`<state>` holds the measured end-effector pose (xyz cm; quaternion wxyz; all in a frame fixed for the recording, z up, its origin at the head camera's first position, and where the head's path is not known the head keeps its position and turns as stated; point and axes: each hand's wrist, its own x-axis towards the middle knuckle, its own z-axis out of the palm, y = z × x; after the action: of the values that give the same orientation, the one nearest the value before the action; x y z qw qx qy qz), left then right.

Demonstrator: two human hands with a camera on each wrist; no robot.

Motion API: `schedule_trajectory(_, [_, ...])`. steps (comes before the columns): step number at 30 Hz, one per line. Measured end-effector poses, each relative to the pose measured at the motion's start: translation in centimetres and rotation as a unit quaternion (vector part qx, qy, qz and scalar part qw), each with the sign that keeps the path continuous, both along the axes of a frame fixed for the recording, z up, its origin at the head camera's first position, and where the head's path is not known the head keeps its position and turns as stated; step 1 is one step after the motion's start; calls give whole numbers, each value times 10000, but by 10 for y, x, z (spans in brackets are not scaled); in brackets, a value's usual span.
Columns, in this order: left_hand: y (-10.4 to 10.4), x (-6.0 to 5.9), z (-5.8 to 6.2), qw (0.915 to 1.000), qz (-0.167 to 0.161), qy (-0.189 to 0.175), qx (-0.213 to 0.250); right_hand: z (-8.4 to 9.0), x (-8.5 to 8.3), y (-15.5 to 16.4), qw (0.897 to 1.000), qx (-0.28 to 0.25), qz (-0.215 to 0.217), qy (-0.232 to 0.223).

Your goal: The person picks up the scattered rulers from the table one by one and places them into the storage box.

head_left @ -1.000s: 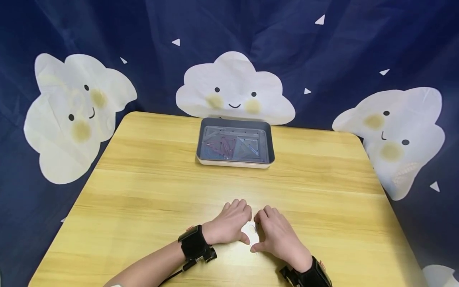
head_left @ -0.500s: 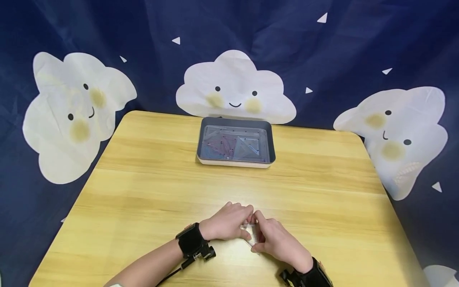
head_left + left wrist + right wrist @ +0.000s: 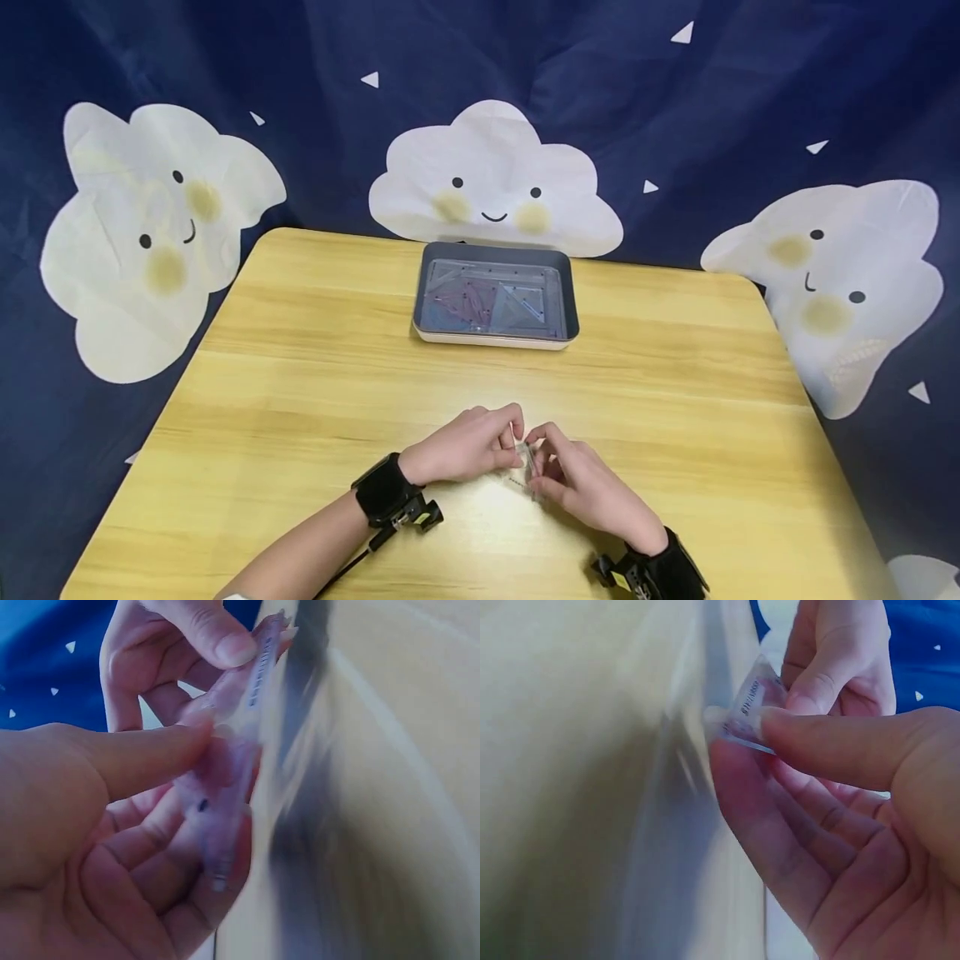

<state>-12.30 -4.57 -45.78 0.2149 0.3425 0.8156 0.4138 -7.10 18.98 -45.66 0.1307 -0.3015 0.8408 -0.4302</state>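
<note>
On the left of the head view, the person's left hand [image 3: 468, 446] is raised just above the near middle of the wooden tabletop [image 3: 300, 392], with a black wrist strap [image 3: 384, 498] behind it. Its thumb and fingers are curled and pinch one end of a small clear plastic piece [image 3: 525, 467] with a row of printed marks along its edge. In the left wrist view the clear piece [image 3: 229, 780] stands on edge between the thumb and the fingertips. Just to the right, the right hand [image 3: 581, 483] meets the left, and its thumb and fingers pinch the other end of the same piece [image 3: 750, 709]. Well beyond both hands, at the far middle of the tabletop, a dark tray [image 3: 422, 287] holds flat clear rulers and set squares [image 3: 491, 304].
</note>
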Motion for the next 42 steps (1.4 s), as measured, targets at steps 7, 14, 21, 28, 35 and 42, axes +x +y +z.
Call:
schedule_trajectory(7, [-9, -6, 12, 9980, 258, 237, 530, 12, -14, -1, 9985, -438, -318, -45])
schedule_trajectory(14, [-14, -10, 22, 9942, 83, 979, 428, 19, -28, -6, 9963, -730, -453, -33])
schedule_trajectory(21, [-21, -11, 25, 9905, 135, 1367, -22, 25, -42, -15, 9952, -837, -500, 14])
schedule_trajectory(28, [-30, -16, 27, 9775, 865, 1923, -43, 38, -60, -23, 9946, -756, -707, -16])
schedule_trajectory(35, [-41, -30, 31, 9580, 1418, 2492, 26, 47, -79, -38, 9913, -804, -1033, -121])
schedule_trajectory(42, [-51, -49, 38, 9472, 1206, 2964, -196, 46, -99, -40, 9896, -887, -1132, 30])
